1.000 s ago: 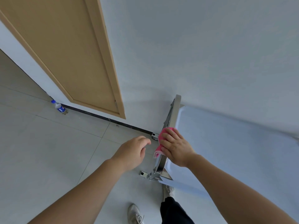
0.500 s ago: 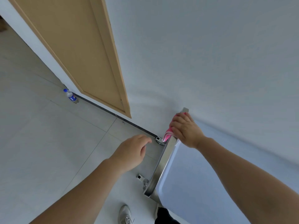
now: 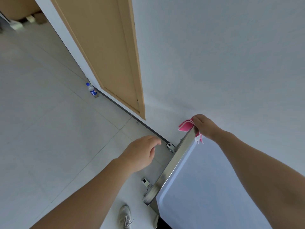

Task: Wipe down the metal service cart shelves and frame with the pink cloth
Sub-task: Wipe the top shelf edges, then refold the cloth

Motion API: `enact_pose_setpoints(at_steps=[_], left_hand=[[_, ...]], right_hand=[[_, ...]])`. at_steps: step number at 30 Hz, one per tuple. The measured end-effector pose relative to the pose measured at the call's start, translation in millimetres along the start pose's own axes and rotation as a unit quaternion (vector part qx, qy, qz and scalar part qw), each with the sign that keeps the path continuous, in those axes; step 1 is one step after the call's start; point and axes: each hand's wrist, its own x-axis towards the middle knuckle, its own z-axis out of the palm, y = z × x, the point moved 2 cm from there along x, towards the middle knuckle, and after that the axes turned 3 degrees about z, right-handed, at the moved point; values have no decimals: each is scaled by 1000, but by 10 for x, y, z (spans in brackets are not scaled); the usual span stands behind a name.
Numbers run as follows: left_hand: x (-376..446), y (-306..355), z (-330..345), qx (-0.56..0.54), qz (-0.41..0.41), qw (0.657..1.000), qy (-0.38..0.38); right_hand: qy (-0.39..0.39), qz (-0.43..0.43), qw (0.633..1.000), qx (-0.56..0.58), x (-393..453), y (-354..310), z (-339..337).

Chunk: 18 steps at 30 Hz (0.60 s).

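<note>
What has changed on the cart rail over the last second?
The right hand slid the cloth along the rail, from near its middle to the far end by the wall, without letting go. The left hand still hovers open beside the cart, touching nothing.

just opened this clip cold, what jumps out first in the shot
The pink cloth stands out most: the right hand presses it over the far end of the cart's shiny metal rail, close to the white wall. The left hand hovers open above the tiled floor, holding nothing. Farther back, a blue-capped bottle stands beside the wooden door.
</note>
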Motion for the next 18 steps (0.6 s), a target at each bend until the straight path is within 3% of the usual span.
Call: enact_pose_setpoints(at_steps=[4, 8, 12, 18], left_hand=[[-75, 50, -58, -1, -7, 1000, 2], [-188, 121, -153, -4, 6, 1000, 6], [-335, 214, -299, -8, 30, 1000, -2], [-689, 238, -543, -24, 57, 998, 8]], right_hand=[[27, -95, 993, -62, -220, -95, 67], [110, -242, 946, -183, -567, -200, 184], [170, -197, 960, -102, -974, -324, 419], [145, -214, 962, -90, -1724, -677, 797]])
